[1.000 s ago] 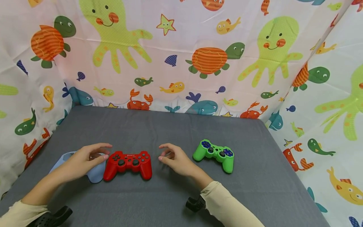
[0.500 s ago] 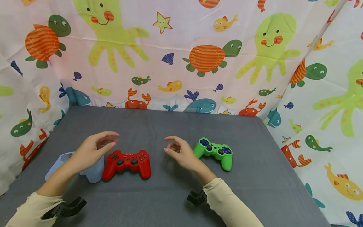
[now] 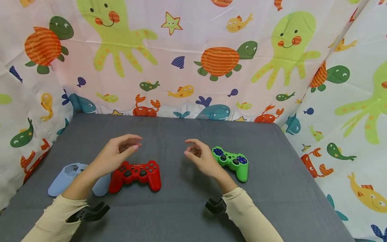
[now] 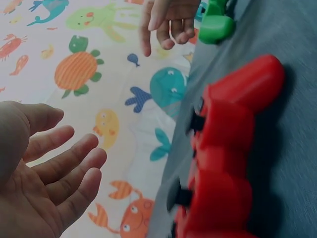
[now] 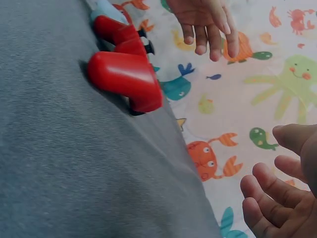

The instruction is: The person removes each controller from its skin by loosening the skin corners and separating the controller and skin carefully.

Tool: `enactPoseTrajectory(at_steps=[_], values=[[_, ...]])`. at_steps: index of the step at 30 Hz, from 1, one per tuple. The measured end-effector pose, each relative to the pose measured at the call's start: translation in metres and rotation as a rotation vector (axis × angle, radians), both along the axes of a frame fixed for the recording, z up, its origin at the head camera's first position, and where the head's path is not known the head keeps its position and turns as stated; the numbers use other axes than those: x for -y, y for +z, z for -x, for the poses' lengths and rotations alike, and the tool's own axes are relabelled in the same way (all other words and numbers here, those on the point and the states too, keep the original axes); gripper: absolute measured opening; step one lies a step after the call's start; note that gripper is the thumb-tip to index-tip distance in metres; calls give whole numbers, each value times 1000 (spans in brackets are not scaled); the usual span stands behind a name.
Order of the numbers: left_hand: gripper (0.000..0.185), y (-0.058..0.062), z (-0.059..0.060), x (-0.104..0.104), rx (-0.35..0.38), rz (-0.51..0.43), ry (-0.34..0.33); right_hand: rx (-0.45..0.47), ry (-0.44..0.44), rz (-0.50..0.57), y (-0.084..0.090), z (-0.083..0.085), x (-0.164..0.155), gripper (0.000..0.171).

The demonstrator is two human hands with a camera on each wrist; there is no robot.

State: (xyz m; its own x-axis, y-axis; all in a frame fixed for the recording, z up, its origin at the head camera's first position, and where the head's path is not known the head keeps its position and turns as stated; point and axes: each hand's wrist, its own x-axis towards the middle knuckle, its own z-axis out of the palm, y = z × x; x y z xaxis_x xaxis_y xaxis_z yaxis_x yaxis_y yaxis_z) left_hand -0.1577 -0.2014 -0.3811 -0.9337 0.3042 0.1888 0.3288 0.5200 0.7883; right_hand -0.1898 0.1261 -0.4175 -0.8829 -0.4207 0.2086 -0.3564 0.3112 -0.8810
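Your left hand (image 3: 116, 152) and right hand (image 3: 202, 158) hover empty, relaxed
You grip 0 of 3: blue object (image 3: 61, 181), red controller (image 3: 136, 173), green controller (image 3: 241, 172); what's left is unclear.

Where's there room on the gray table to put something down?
The table is bare along the back curtain, right of the green controller, and between it and the red controller, though the right hand hovers there. Crowded: left side, where the blue thing sits beside the red one.
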Motion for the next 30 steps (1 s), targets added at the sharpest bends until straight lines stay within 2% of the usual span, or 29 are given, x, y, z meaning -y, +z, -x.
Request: enactPoseTrajectory(at_steps=[6, 15, 21, 30], values=[[33, 6, 9, -16, 18, -65, -35, -11, -39, 21, 11, 2, -1, 39], [33, 7, 20, -33, 36, -125, -67, -57, -63, 29, 19, 8, -5, 32], [32, 7, 25, -46, 41, -172, -77, -70, -83, 18, 18, 10, -8, 21], [31, 3, 27, -57, 71, -225, -88, -90, -105, -20, 16, 11, -8, 19]])
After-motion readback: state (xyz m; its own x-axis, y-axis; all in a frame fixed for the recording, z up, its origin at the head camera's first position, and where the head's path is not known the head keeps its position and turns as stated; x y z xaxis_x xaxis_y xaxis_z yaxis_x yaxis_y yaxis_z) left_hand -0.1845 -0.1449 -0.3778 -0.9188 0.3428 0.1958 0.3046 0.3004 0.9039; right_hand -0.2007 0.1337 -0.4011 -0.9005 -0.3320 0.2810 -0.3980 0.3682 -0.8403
